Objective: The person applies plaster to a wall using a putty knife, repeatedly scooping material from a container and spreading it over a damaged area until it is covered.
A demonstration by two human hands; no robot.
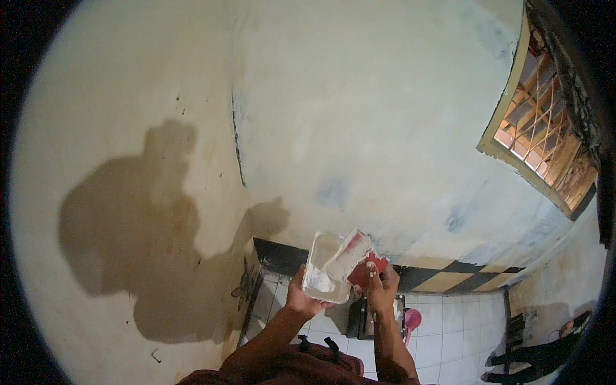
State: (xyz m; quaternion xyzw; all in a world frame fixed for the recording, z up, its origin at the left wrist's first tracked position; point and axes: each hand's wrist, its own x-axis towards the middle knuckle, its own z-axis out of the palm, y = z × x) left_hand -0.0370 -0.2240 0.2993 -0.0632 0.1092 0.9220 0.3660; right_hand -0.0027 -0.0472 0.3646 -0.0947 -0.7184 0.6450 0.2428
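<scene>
From the wearer's head, one wide fisheye camera looks forward and down, near the left hand [301, 299] and right hand [383, 287] at lower centre, taking in wall [366, 128] above, window [544, 125] upper right, and floor [443, 324] below.

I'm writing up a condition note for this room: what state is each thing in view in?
Left hand: holding the white tray.
White tray: open-topped, smeared with white paste.
Right hand: closed on the red scraper.
Red scraper: coated with paste, over the tray's right side.
Wall: patchy, with bluish-grey stains.
Window: covered by a grille; glass cannot be made out.
Pink dipper: not held.
</scene>
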